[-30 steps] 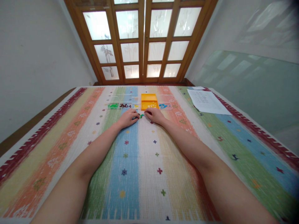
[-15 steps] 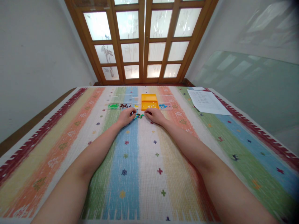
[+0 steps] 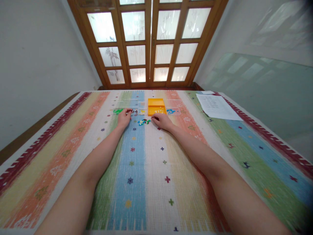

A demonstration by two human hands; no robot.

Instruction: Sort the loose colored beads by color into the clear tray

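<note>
My left hand (image 3: 124, 117) touches the bead box (image 3: 119, 111), fingertips bunched. My right hand (image 3: 162, 120) rests loose-fingered on the striped cloth (image 3: 146, 169) beside loose beads (image 3: 143, 122), facing wooden doors (image 3: 149, 42).

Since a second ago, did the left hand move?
Yes. The left hand slid left and farther away, off the small coloured pieces, widening its gap from the orange tray.
</note>
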